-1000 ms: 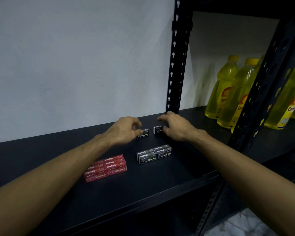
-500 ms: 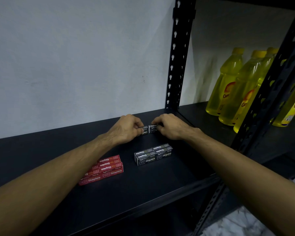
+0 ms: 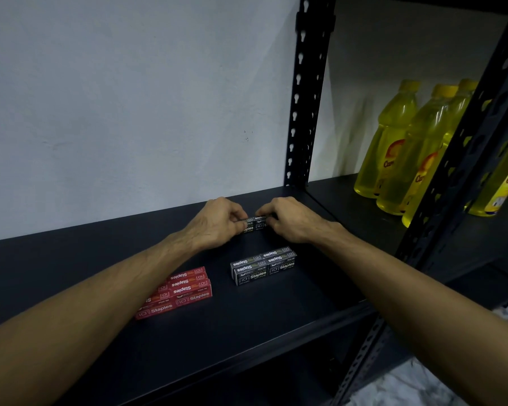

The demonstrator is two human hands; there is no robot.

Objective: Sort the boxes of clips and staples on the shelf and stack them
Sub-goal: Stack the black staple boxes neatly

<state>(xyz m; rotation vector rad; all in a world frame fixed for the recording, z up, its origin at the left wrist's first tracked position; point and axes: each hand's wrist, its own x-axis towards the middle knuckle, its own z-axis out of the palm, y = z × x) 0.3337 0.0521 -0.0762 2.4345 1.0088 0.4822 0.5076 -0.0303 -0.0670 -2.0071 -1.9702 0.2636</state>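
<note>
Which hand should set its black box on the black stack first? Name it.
Right, probably. The right hand and its black box sit almost straight behind the black stack; the left hand is further left.

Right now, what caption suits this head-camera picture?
Both hands, left and right, press two black staple boxes together on the shelf.

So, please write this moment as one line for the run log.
left hand: grips black staple box | right hand: grips second black box | boxes: touching | black stack, red stack: on shelf
</note>
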